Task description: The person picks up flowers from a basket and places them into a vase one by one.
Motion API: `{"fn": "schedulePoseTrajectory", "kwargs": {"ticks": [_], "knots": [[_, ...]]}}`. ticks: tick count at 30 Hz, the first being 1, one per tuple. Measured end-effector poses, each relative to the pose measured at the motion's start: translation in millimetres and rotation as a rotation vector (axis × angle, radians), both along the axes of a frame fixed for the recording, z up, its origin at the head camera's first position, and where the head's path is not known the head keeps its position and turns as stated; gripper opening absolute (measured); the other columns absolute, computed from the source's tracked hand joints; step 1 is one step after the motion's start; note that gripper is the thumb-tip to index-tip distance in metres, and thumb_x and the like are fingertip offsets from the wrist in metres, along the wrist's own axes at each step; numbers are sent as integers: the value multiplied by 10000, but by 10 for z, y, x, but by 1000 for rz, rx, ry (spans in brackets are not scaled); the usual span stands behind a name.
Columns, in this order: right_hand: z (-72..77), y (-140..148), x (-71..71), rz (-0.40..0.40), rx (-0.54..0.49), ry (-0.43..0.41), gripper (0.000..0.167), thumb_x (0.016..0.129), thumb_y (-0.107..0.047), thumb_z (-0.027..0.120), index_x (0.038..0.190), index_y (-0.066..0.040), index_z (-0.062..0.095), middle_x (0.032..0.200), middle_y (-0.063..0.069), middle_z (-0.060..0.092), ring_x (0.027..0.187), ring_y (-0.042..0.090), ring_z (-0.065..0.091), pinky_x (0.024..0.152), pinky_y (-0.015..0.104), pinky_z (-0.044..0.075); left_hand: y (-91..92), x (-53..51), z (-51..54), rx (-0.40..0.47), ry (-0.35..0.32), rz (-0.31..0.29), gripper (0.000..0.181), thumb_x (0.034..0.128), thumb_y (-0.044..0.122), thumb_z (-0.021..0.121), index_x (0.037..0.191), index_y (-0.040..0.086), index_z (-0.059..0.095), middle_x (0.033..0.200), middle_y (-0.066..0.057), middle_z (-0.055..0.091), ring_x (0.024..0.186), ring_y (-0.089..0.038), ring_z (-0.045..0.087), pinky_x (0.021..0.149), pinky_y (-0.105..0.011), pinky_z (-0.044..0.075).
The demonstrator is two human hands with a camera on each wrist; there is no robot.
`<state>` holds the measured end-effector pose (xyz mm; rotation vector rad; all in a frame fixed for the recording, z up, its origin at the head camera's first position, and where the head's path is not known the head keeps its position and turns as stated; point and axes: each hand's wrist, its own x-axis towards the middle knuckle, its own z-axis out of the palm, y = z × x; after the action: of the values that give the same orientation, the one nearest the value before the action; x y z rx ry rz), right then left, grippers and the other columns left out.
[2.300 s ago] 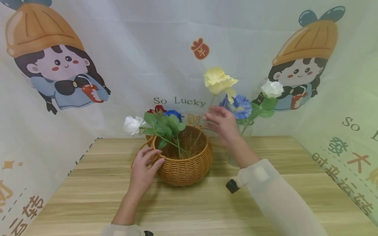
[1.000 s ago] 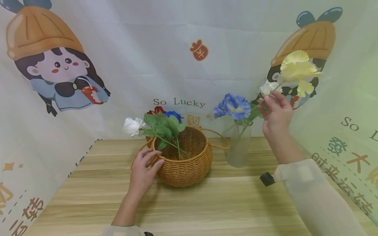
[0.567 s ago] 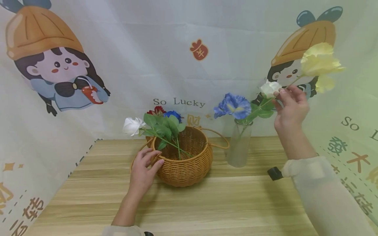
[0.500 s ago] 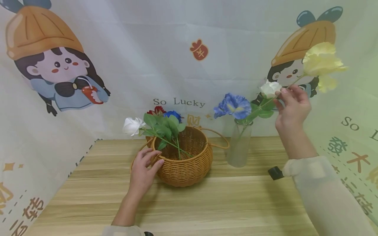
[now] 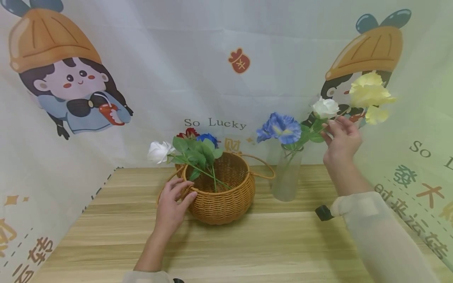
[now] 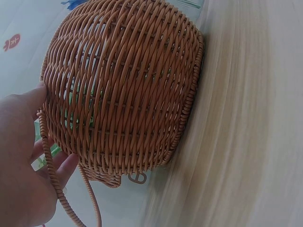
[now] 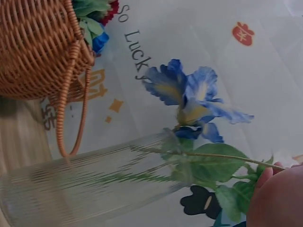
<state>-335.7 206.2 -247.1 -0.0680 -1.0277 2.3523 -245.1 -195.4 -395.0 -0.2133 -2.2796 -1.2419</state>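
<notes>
My left hand (image 5: 172, 208) grips the left rim of a round wicker basket (image 5: 221, 206), with the thumb on the outer side. In the left wrist view the basket's weave (image 6: 128, 90) lies against the thumb and fingertips. My right hand (image 5: 342, 142) pinches the stem of a yellow artificial flower (image 5: 369, 92), beside a clear glass vase (image 5: 286, 179). From the fingers the stem (image 7: 222, 156) runs into the vase mouth in the right wrist view. A blue iris (image 5: 281, 129) and a white rose (image 5: 325, 108) stand in the vase.
Inside the basket lean another white rose (image 5: 160, 151), a red flower (image 5: 188, 133) and a blue flower (image 5: 208, 139) with green leaves. The basket's right handle (image 5: 263, 163) hangs out close to the vase. A printed cloth (image 5: 159, 78) surrounds the wooden table (image 5: 247, 251).
The yellow flower has gone from above the basket to the vase's right in my right hand. Over the last half second it has lowered and shifted slightly left. My left hand stays put.
</notes>
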Motion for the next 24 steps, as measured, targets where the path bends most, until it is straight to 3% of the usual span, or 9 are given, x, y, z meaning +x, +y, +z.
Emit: {"fn": "schedulePoseTrajectory", "kwargs": {"ticks": [7,24], "knots": [[-156,-47,-45,19,-48,-30,221,867,85,670,1048,-14,590,938,95,594,718,185,653,557,256,566,1,3,8,3,2,-10,310,897,271,716,1155,101,695,1347,-115,473,1218,-311,465,961,-490,482],[-467,-148,-142,57,-23,-94,128,906,64,627,994,-20,588,867,90,626,736,182,660,641,276,588,3,15,16,12,-4,-13,288,896,244,721,1146,102,699,1347,-121,473,1219,-310,467,963,-479,486]]}}
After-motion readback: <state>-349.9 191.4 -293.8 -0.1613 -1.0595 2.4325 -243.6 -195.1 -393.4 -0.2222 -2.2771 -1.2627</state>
